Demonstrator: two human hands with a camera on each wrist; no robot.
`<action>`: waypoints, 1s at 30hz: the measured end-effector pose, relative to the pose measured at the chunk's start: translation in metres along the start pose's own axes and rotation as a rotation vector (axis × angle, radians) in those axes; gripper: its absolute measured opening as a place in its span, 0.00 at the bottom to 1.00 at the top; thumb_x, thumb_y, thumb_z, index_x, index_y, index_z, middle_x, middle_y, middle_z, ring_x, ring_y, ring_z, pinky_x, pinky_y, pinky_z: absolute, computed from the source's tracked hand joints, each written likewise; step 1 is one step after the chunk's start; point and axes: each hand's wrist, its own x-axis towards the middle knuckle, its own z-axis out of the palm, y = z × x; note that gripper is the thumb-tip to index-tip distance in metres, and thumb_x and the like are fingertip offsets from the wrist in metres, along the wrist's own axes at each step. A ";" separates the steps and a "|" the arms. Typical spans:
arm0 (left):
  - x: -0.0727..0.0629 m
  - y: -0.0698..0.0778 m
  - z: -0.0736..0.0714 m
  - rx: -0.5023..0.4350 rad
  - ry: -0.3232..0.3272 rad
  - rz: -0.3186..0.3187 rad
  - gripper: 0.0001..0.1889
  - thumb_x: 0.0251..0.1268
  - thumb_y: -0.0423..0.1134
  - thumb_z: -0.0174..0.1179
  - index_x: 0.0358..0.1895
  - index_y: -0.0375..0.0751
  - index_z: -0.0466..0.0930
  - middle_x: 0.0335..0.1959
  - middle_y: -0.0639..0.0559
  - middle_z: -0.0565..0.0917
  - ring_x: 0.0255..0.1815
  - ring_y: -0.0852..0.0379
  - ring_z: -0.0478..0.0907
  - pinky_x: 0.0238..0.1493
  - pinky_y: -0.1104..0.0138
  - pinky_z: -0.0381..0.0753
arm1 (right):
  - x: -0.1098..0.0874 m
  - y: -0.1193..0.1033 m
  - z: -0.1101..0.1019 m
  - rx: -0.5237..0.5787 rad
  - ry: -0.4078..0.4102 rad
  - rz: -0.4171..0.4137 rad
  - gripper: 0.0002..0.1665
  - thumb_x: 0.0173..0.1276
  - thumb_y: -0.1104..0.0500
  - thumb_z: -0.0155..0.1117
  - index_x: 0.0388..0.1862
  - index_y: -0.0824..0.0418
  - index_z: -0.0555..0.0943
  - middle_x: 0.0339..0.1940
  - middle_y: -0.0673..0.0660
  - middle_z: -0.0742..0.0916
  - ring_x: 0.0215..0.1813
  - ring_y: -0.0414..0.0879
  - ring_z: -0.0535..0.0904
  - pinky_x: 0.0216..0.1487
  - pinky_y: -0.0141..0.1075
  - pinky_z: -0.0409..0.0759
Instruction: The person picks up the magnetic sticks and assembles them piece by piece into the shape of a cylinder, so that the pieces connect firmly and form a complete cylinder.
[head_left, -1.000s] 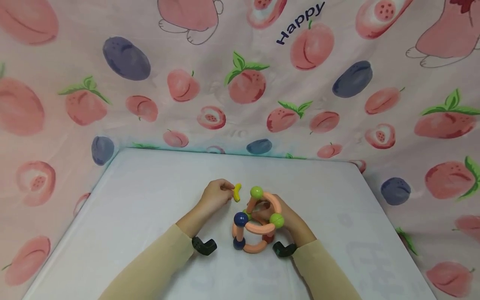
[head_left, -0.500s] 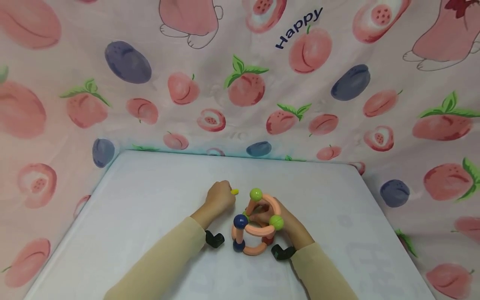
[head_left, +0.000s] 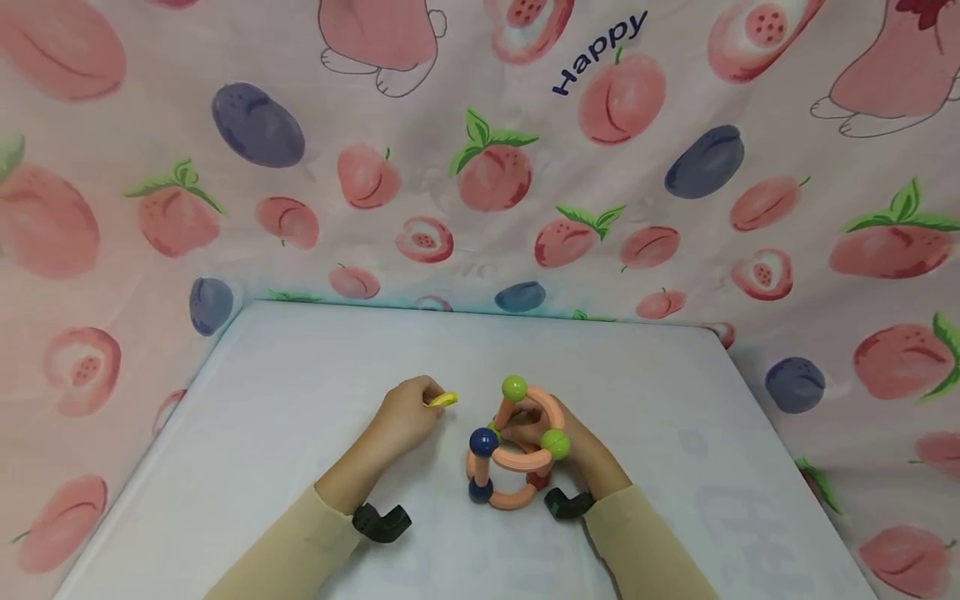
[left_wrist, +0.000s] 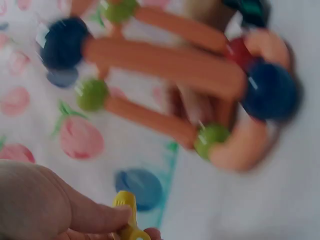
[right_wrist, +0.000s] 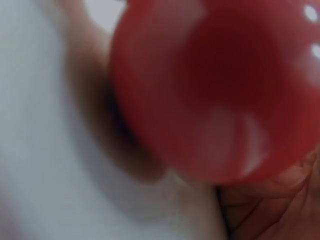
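Between thumb and fingers, my left hand (head_left: pixel 407 415) pinches a small yellow curved piece (head_left: pixel 444 400); its outer end shows close up in the left wrist view. To the right stands a toy frame of magnetic balls and sticks, with peach-orange sticks (head_left: pixel 521 459), straight and curved. Blue balls (head_left: pixel 483 442), green balls (head_left: pixel 555 443) and a red ball (right_wrist: pixel 215 90) join them. My right hand (head_left: pixel 583 446) holds this frame from its right side, fingers reaching in among the sticks. Sticks hide part of those fingers. The yellow piece and the frame are apart.
Both rest over a white table (head_left: pixel 637 375). A fruit-printed cloth (head_left: pixel 480 242) hangs along its back and sides. Black wrist cameras (head_left: pixel 382 523) are strapped below both hands, and the right one (head_left: pixel 567 504) sits close to the frame.
My left hand turned over beside the frame, mostly covering the yellow piece, then drew back left and toward me, showing it again. The right hand and the frame stay in place.
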 end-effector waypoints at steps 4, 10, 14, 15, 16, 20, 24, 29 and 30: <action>-0.015 0.019 -0.007 -0.146 -0.054 0.041 0.08 0.72 0.33 0.69 0.51 0.39 0.86 0.45 0.45 0.88 0.41 0.54 0.85 0.39 0.66 0.85 | -0.001 0.000 -0.001 0.006 -0.012 0.031 0.09 0.69 0.74 0.70 0.47 0.74 0.85 0.48 0.72 0.92 0.54 0.63 0.88 0.62 0.55 0.84; -0.029 0.042 -0.012 -0.303 -0.096 0.072 0.09 0.71 0.34 0.71 0.51 0.39 0.86 0.40 0.45 0.87 0.36 0.56 0.89 0.41 0.62 0.89 | 0.000 0.015 0.001 0.009 -0.003 0.033 0.10 0.71 0.71 0.71 0.49 0.71 0.86 0.48 0.69 0.93 0.54 0.59 0.88 0.62 0.50 0.85; -0.033 0.050 -0.012 -0.332 -0.106 0.072 0.10 0.71 0.36 0.72 0.51 0.40 0.86 0.39 0.45 0.88 0.35 0.56 0.88 0.40 0.63 0.88 | 0.004 0.028 0.004 -0.023 0.011 0.034 0.07 0.71 0.68 0.73 0.46 0.65 0.89 0.46 0.63 0.94 0.53 0.48 0.87 0.63 0.50 0.83; -0.033 0.051 -0.012 -0.332 -0.109 0.075 0.10 0.71 0.36 0.72 0.51 0.39 0.86 0.38 0.46 0.88 0.35 0.56 0.88 0.39 0.64 0.87 | 0.004 0.032 0.004 -0.034 0.010 0.026 0.05 0.71 0.67 0.73 0.45 0.64 0.89 0.45 0.62 0.94 0.52 0.47 0.86 0.63 0.49 0.83; -0.033 0.052 -0.012 -0.334 -0.114 0.071 0.10 0.71 0.36 0.72 0.50 0.40 0.86 0.38 0.46 0.88 0.35 0.56 0.88 0.39 0.64 0.86 | 0.005 0.034 0.004 -0.040 0.012 0.034 0.05 0.72 0.65 0.73 0.45 0.62 0.90 0.44 0.61 0.94 0.51 0.46 0.85 0.61 0.47 0.83; -0.034 0.056 -0.013 -0.348 -0.134 0.071 0.10 0.71 0.37 0.72 0.50 0.40 0.86 0.38 0.46 0.88 0.34 0.55 0.88 0.39 0.64 0.86 | 0.004 0.041 0.002 -0.044 0.025 0.079 0.06 0.73 0.61 0.73 0.46 0.59 0.91 0.45 0.58 0.95 0.50 0.47 0.84 0.58 0.39 0.81; -0.035 0.057 -0.013 -0.356 -0.140 0.073 0.11 0.71 0.38 0.72 0.50 0.39 0.86 0.37 0.46 0.88 0.34 0.56 0.89 0.39 0.65 0.87 | 0.004 0.044 0.002 -0.028 0.033 0.135 0.08 0.73 0.58 0.73 0.48 0.58 0.91 0.46 0.58 0.95 0.47 0.47 0.83 0.55 0.36 0.80; -0.036 0.058 -0.012 -0.357 -0.143 0.081 0.12 0.69 0.38 0.74 0.50 0.39 0.86 0.36 0.45 0.88 0.33 0.55 0.89 0.39 0.64 0.87 | 0.003 0.045 0.002 0.013 0.016 0.153 0.10 0.74 0.58 0.72 0.50 0.60 0.90 0.43 0.62 0.94 0.39 0.48 0.80 0.50 0.33 0.79; -0.036 0.058 -0.012 -0.354 -0.141 0.081 0.12 0.69 0.38 0.74 0.50 0.39 0.87 0.36 0.45 0.88 0.33 0.55 0.89 0.39 0.64 0.87 | 0.003 0.045 0.002 0.019 0.016 0.150 0.10 0.74 0.59 0.71 0.50 0.61 0.90 0.43 0.63 0.94 0.39 0.48 0.80 0.49 0.33 0.79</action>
